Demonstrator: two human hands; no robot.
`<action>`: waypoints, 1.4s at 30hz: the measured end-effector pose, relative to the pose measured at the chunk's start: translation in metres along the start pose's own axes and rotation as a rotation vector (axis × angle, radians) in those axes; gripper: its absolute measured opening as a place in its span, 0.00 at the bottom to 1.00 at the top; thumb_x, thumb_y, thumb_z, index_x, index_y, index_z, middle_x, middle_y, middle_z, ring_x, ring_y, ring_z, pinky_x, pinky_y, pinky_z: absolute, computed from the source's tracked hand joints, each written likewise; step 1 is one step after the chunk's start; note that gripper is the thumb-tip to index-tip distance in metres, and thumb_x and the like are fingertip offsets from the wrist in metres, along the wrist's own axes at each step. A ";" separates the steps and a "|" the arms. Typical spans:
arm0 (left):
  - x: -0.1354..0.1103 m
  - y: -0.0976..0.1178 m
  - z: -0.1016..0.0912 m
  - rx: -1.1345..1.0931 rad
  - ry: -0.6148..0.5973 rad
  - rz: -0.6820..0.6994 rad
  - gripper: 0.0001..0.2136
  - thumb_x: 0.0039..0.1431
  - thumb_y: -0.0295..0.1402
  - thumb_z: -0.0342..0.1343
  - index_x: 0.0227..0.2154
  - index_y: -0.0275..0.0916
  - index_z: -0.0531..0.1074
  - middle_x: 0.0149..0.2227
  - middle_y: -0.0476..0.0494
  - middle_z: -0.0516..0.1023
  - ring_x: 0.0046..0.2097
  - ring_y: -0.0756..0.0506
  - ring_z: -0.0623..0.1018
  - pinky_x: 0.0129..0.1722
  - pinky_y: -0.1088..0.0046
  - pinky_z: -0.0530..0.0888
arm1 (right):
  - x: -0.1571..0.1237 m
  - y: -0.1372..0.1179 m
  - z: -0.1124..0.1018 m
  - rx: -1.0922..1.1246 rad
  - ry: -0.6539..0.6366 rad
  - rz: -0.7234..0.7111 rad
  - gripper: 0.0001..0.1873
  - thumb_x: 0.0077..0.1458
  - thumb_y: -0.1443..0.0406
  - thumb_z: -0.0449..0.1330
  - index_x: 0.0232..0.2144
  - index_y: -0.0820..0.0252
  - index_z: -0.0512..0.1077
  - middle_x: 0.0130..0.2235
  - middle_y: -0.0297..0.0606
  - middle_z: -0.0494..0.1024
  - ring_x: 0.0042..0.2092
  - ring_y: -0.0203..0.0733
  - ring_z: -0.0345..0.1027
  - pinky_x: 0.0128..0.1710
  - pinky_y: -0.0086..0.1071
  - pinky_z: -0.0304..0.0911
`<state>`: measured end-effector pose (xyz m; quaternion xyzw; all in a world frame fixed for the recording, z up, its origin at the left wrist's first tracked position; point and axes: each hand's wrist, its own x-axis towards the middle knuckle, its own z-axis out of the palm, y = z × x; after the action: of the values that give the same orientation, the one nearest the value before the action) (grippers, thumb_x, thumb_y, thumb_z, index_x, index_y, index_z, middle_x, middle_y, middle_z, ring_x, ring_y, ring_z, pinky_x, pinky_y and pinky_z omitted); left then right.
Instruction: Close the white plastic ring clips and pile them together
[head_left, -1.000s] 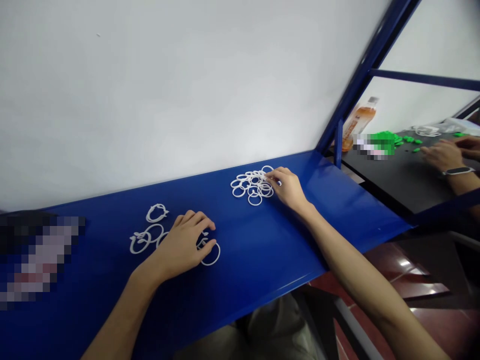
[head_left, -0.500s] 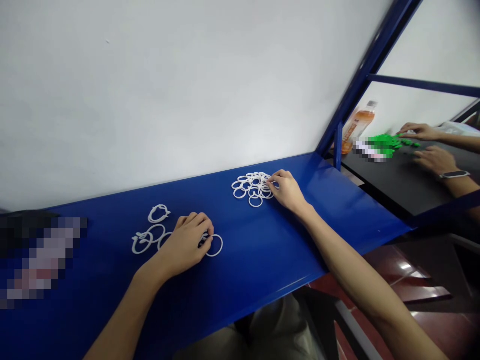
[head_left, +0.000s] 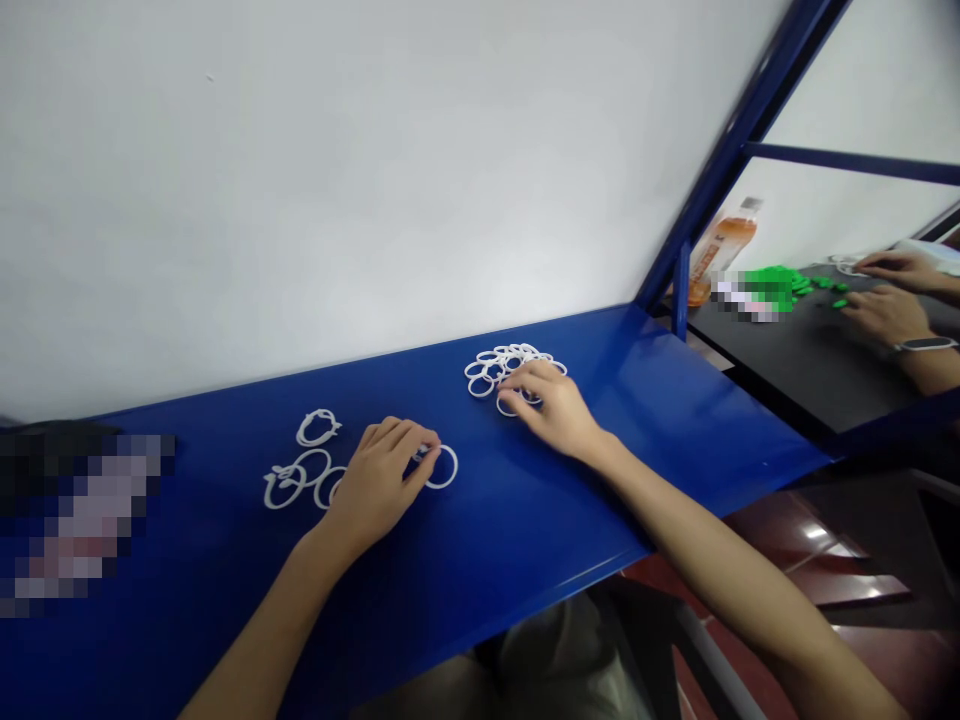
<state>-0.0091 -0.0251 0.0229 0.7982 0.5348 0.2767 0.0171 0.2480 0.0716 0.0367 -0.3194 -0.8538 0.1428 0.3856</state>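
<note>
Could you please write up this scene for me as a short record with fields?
surface: blue bench against a white wall
left hand: fingertips pinch the rim of a white ring
right hand: fingers on the pile of rings; grip unclear
left of the left hand: white assembled pieces on the bench
far right: another person's hands on a black table, with green parts and a bottle
</note>
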 end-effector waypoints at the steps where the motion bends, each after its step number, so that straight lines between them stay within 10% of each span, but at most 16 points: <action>1: 0.000 0.002 0.002 -0.015 0.017 0.022 0.06 0.67 0.34 0.50 0.37 0.43 0.71 0.38 0.47 0.78 0.42 0.44 0.75 0.48 0.62 0.68 | -0.002 -0.010 0.005 0.101 -0.091 -0.010 0.08 0.65 0.60 0.59 0.42 0.56 0.75 0.42 0.39 0.78 0.43 0.43 0.71 0.47 0.40 0.68; 6: 0.001 0.014 0.010 -0.117 0.096 0.068 0.05 0.67 0.33 0.52 0.35 0.43 0.72 0.36 0.48 0.78 0.40 0.46 0.76 0.48 0.64 0.71 | -0.015 -0.038 0.030 0.475 -0.337 0.062 0.12 0.60 0.61 0.64 0.44 0.59 0.69 0.35 0.34 0.77 0.33 0.35 0.71 0.35 0.31 0.69; 14: -0.002 0.019 0.008 -0.271 0.123 -0.140 0.12 0.63 0.37 0.57 0.49 0.44 0.69 0.41 0.48 0.77 0.41 0.48 0.78 0.44 0.68 0.76 | -0.013 -0.034 0.032 0.646 -0.249 0.254 0.07 0.61 0.64 0.62 0.41 0.58 0.68 0.30 0.30 0.76 0.31 0.34 0.72 0.33 0.29 0.68; 24: 0.002 0.015 0.003 -0.334 0.115 -0.114 0.08 0.65 0.39 0.55 0.42 0.45 0.75 0.37 0.50 0.79 0.39 0.49 0.78 0.42 0.72 0.75 | -0.013 -0.034 0.031 0.595 -0.323 0.199 0.06 0.63 0.62 0.61 0.39 0.59 0.73 0.30 0.32 0.79 0.29 0.34 0.72 0.31 0.28 0.68; 34: 0.004 0.017 0.005 -0.301 0.105 -0.317 0.12 0.62 0.46 0.56 0.32 0.42 0.73 0.32 0.50 0.78 0.35 0.47 0.77 0.38 0.70 0.74 | -0.017 -0.036 0.030 0.261 -0.215 -0.223 0.13 0.64 0.58 0.60 0.47 0.59 0.72 0.42 0.41 0.77 0.44 0.41 0.71 0.44 0.36 0.71; 42: 0.002 0.012 0.004 -0.513 0.043 -0.369 0.13 0.60 0.46 0.58 0.34 0.41 0.73 0.32 0.51 0.77 0.34 0.48 0.76 0.36 0.72 0.72 | -0.018 -0.036 0.031 0.349 -0.130 -0.046 0.07 0.67 0.63 0.57 0.42 0.59 0.73 0.38 0.38 0.79 0.36 0.36 0.73 0.36 0.30 0.69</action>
<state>0.0039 -0.0276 0.0241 0.6515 0.5837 0.4113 0.2564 0.2180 0.0327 0.0244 -0.2181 -0.8463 0.3004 0.3821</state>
